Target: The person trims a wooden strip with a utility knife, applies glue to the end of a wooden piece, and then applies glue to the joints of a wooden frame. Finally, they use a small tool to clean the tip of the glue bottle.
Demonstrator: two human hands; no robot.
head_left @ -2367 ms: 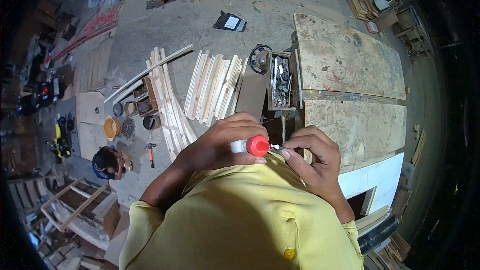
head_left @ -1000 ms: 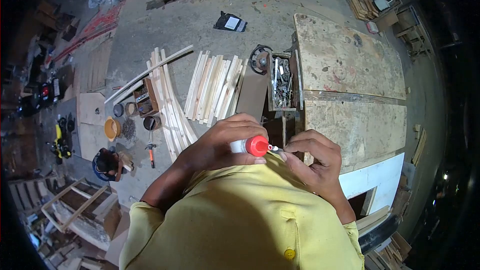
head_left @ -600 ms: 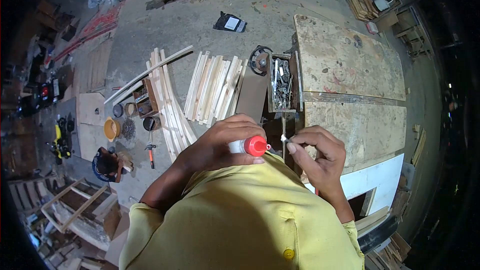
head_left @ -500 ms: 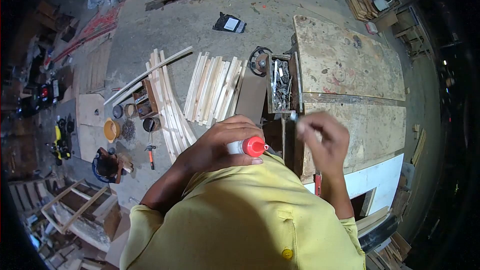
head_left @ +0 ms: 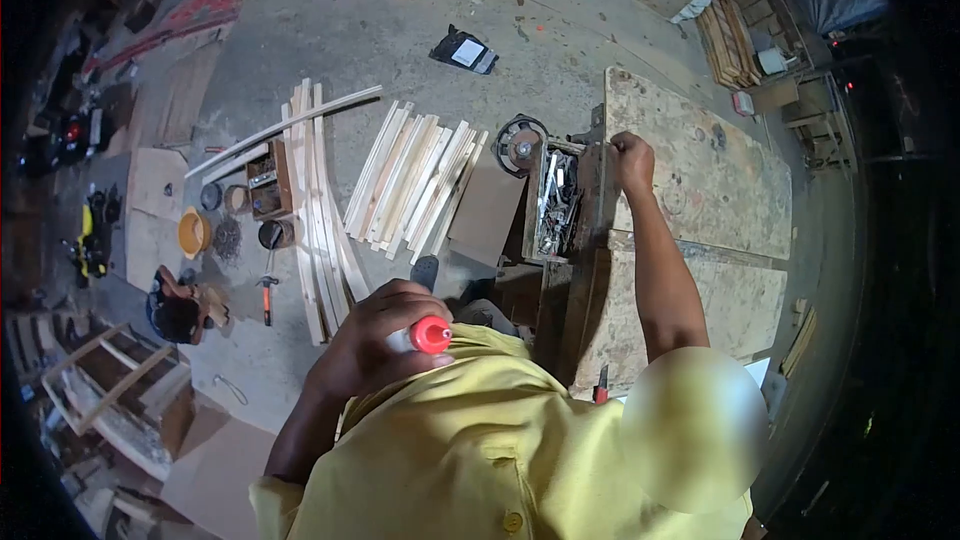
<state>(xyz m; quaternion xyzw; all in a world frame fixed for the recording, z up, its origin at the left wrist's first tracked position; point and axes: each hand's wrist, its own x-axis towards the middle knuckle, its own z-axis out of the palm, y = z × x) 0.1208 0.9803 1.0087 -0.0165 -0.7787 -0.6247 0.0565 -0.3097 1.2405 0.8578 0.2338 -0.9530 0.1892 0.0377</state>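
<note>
My left hand (head_left: 370, 332) is wrapped round a squeeze bottle (head_left: 430, 335) with a whitish body and a red nozzle cap. The bottle is tilted so its tip points up at me, in front of my yellow shirt. My right hand (head_left: 633, 162) is closed at the left edge of the plywood worktable (head_left: 700, 175), with my arm stretched forward. Whatever its fingers hold, if anything, is hidden. Just left of that hand is a wooden drawer (head_left: 534, 208) full of metal tools and bits. A red-handled cutter (head_left: 601, 386) lies near the table's front edge.
Light wooden strips (head_left: 405, 180) lie in rows on the floor, with longer strips (head_left: 322, 210) to their left. A hammer (head_left: 267, 300), an orange bowl (head_left: 194, 233) and a crouching person (head_left: 178, 308) are farther left. A black packet (head_left: 464, 50) lies ahead.
My right hand has moved forward, away from the bottle, to the table's edge. My left hand with the bottle has shifted left and lower in view. The camera view has turned somewhat.
</note>
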